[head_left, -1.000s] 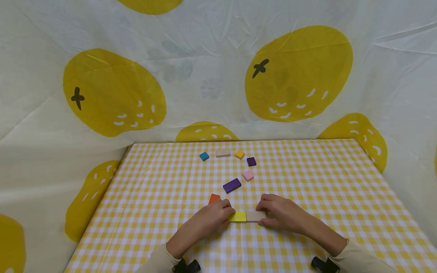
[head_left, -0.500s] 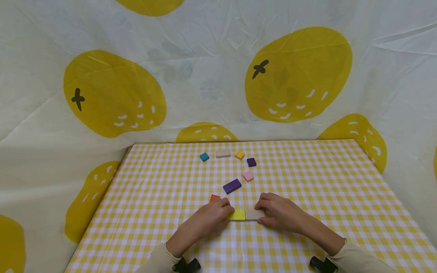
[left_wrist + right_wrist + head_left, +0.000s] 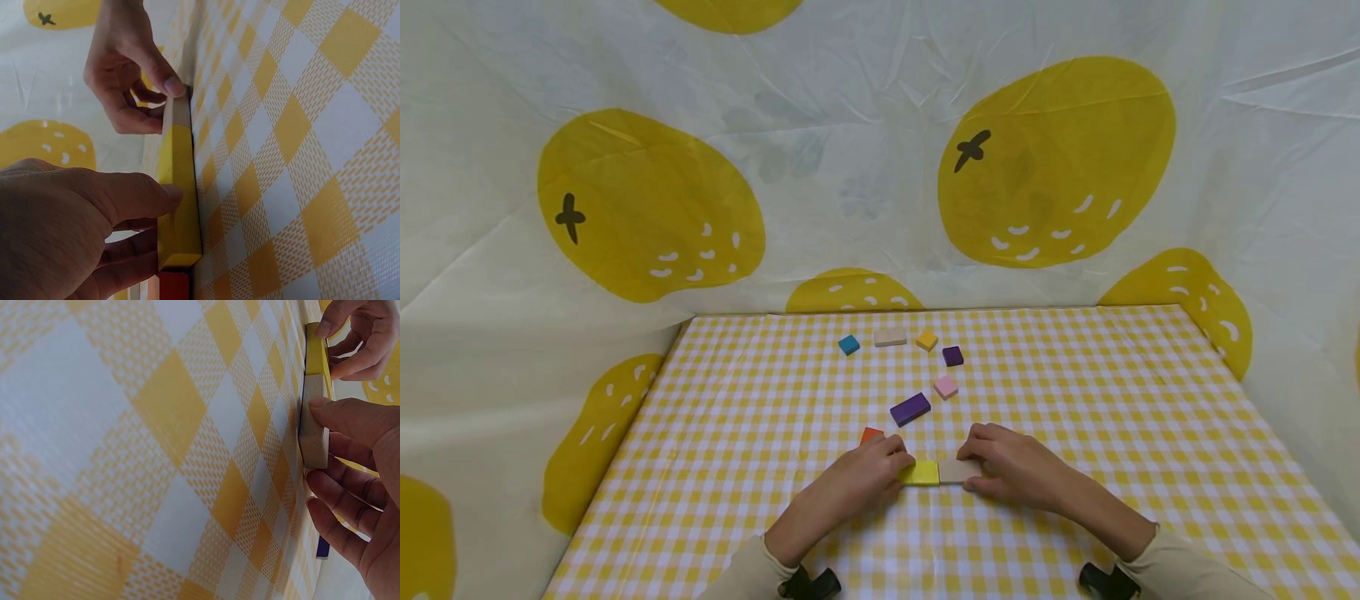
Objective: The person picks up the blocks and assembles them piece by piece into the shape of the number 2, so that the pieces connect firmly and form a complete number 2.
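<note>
My left hand (image 3: 863,475) pinches a long yellow block (image 3: 922,474), thumb on its near side. A plain wooden block (image 3: 953,472) is held between the thumb and fingers of my right hand (image 3: 1018,469). The two blocks lie flat on the cloth in a line, and their ends touch. In the left wrist view, a red block (image 3: 174,285) sits at the yellow block's other end. From the head view an orange-red block (image 3: 871,435) pokes out behind my left hand, most of it hidden.
Behind the hands lie a long purple block (image 3: 911,409), a pink block (image 3: 946,387) and a dark purple block (image 3: 952,356). Farther back are a yellow-orange block (image 3: 927,340), a second plain wooden block (image 3: 890,337) and a blue block (image 3: 848,344). A checked cloth (image 3: 1075,375) covers the table.
Both hands keep their holds. The yellow and wooden blocks, with the right hand, have shifted very slightly left and away from me.
</note>
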Demonstrator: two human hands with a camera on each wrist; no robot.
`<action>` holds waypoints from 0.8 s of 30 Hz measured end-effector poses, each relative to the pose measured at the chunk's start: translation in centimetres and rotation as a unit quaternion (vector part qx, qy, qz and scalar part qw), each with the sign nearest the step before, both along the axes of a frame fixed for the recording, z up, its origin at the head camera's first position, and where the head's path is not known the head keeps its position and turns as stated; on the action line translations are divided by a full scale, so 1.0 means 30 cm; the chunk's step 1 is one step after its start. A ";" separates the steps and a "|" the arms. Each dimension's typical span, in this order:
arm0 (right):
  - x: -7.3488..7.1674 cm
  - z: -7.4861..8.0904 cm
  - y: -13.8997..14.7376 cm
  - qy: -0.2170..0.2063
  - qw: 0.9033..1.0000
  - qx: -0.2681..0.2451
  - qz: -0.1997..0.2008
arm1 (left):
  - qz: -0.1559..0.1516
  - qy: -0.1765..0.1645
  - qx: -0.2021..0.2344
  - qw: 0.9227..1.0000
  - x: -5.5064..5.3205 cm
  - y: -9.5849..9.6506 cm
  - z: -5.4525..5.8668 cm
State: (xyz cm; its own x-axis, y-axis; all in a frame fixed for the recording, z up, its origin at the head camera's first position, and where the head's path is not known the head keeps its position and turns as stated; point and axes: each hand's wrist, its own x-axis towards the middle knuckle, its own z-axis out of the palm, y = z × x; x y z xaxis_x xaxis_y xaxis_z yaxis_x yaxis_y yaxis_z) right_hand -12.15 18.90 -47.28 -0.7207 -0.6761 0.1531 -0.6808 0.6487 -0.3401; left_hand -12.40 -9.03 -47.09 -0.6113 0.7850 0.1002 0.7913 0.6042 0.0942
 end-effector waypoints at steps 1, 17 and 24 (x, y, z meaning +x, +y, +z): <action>0.000 0.000 0.000 -0.001 1.000 0.001 0.001 | 0.000 0.000 0.000 1.000 0.000 0.000 -0.001; -0.001 0.004 -0.003 0.004 1.000 0.008 0.006 | -0.004 0.010 0.044 0.999 -0.003 -0.027 0.008; -0.011 0.016 0.004 0.013 1.000 0.006 0.009 | 0.004 0.013 0.079 0.997 -0.027 -0.070 0.024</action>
State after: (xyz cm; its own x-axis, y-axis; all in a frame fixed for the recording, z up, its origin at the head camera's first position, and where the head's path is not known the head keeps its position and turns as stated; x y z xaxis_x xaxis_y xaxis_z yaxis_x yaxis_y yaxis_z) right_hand -12.48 19.01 -46.81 -0.7041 -0.6911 0.1634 -0.7013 0.6403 -0.3135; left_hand -13.22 -11.12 -46.36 -0.6136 0.7531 0.2375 0.7895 0.5902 0.1682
